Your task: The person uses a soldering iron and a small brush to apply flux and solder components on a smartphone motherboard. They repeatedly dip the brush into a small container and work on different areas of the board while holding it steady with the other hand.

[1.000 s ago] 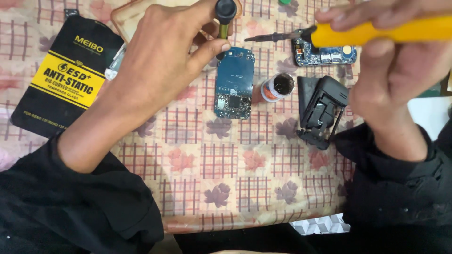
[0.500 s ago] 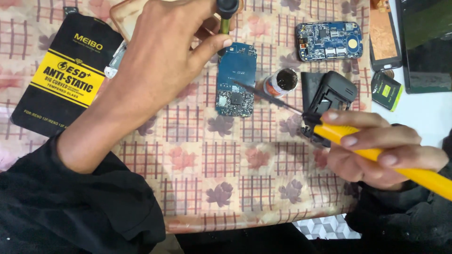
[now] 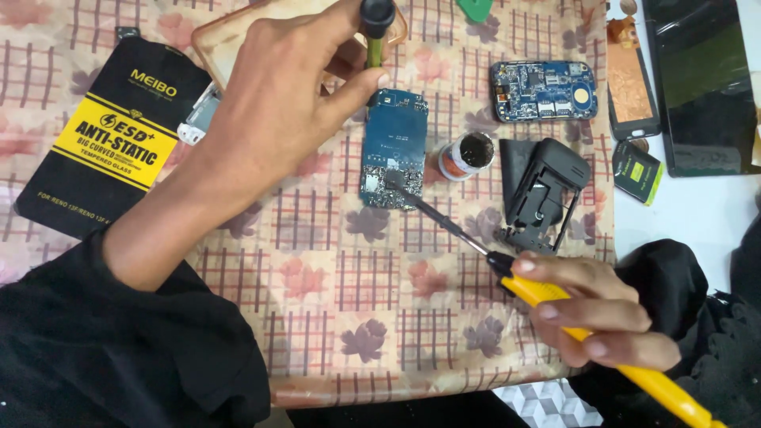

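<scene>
Here the blue circuit board [image 3: 394, 147] lies flat on the checked, flower-printed cloth [image 3: 333, 277] over the tabletop, near the middle of the view. The dark tip of a yellow-handled soldering iron [image 3: 555, 305] rests on the board's lower end, where the metal parts sit. The right hand [image 3: 596, 311] has its grip closed around the yellow handle, the shaft slanting up and left to the board. The left hand [image 3: 277, 103] hovers above the board's upper left, its grip pinched on a thin green-yellow tool with a black cap [image 3: 376, 28], held upright just over the board's top edge.

Just right of the board stands a small round tin with dark contents [image 3: 468, 154]. Beside that lies a black plastic phone frame [image 3: 543, 194], and above it a second blue circuit board [image 3: 543, 89]. A black and yellow packet [image 3: 107, 139] lies at the left, partly under the left forearm. Dark phone screens [image 3: 697, 83] rest at the far right.
</scene>
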